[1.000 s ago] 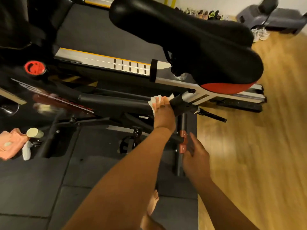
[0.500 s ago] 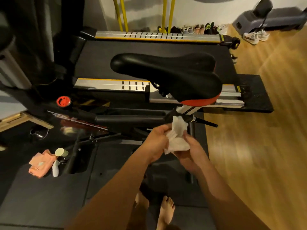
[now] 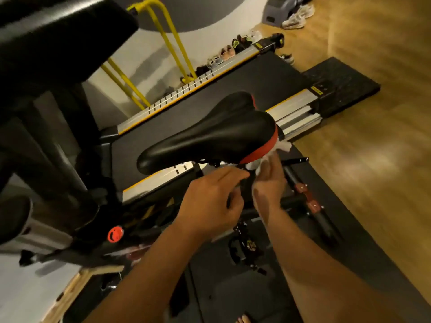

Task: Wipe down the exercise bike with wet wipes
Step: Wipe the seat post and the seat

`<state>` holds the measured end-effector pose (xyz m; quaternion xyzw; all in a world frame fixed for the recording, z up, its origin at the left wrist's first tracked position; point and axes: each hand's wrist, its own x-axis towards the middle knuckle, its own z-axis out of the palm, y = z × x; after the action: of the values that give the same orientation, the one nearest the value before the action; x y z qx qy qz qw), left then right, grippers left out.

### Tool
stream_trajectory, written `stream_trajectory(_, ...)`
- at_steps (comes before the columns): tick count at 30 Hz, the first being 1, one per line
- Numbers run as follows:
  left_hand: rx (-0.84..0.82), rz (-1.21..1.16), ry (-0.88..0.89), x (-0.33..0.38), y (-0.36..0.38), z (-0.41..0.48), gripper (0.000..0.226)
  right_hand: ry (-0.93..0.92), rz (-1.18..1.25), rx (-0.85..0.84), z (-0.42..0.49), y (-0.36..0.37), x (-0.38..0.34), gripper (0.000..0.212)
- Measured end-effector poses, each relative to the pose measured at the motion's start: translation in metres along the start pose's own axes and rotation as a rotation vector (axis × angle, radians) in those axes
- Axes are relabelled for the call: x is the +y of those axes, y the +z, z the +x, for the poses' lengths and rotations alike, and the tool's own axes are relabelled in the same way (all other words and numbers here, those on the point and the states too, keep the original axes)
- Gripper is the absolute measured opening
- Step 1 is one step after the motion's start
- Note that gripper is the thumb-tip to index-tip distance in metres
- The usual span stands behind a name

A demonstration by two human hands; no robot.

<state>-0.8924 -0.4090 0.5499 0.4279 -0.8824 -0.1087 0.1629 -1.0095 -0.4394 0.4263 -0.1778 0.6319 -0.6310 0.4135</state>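
far left: exercise bike, its dark front post and bars blurred. red knob low on the frame, lower left of centre. upper centre: yellow rails against the wall, treadmill lying behind the bike with silver side strips.

centre: black saddle, nose toward the left, red trim at its rear edge. my left hand sits just below it, index finger reaching toward the clamp under the saddle, other fingers curled; cannot tell whether they hold anything.

just right of it: my right hand, fingers fairly straight and pointing up, pressing the wet wipe against the saddle's red rear underside. the white wipe shows past my fingertips and beside my palm.

right: black floor mat, then wood floor. shoes at the upper right.
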Motion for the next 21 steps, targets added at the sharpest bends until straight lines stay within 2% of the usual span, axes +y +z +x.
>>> stream_trajectory(2, -0.025, 0.096, 0.137, -0.011, -0.006, -0.001, 0.034, -0.096, 0.036, -0.097, -0.016, 0.025, 0.037, 0.054)
stream_trajectory(4, -0.004, 0.172, 0.273, -0.026, -0.006, -0.007, 0.031, -0.02, -0.086, -0.123, -0.019, 0.042, 0.074, 0.062)
stream_trajectory(5, 0.025, 0.211, 0.345, -0.033, -0.006, -0.011, 0.03, 0.043, -0.103, -0.089, -0.016, 0.046, 0.09, 0.061)
stream_trajectory(8, 0.131, 0.315, 0.509, -0.049, -0.018, -0.01, 0.032, 0.255, 0.103, -0.012, -0.007, 0.053, 0.095, 0.043)
stream_trajectory(9, 0.148, 0.345, 0.517, -0.051, -0.024, -0.004, 0.038, 0.273, 0.16, 0.006, -0.002, 0.055, 0.086, 0.046)
stream_trajectory(10, 0.142, 0.374, 0.483, -0.051, -0.031, 0.004, 0.048, 0.208, 0.18, 0.033, 0.004, 0.057, 0.078, 0.05)
stream_trajectory(12, 0.034, 0.414, 0.343, -0.046, -0.041, 0.028, 0.068, -0.101, 0.133, 0.095, 0.014, 0.056, 0.049, 0.064)
stream_trajectory(14, -0.122, 0.457, 0.272, -0.043, -0.04, 0.053, 0.079, -0.397, -0.08, 0.09, 0.021, 0.057, 0.042, 0.079)
stream_trajectory(15, -0.149, 0.521, 0.29, -0.043, -0.036, 0.06, 0.082, -0.393, -0.174, 0.083, 0.023, 0.056, 0.046, 0.082)
stream_trajectory(18, -0.151, 0.647, 0.331, -0.05, -0.024, 0.064, 0.09, -0.226, -0.356, 0.084, 0.024, 0.053, 0.083, 0.083)
stream_trajectory(21, -0.117, 0.637, 0.348, -0.053, -0.022, 0.065, 0.092, -0.166, -0.289, 0.077, 0.016, 0.053, 0.099, 0.083)
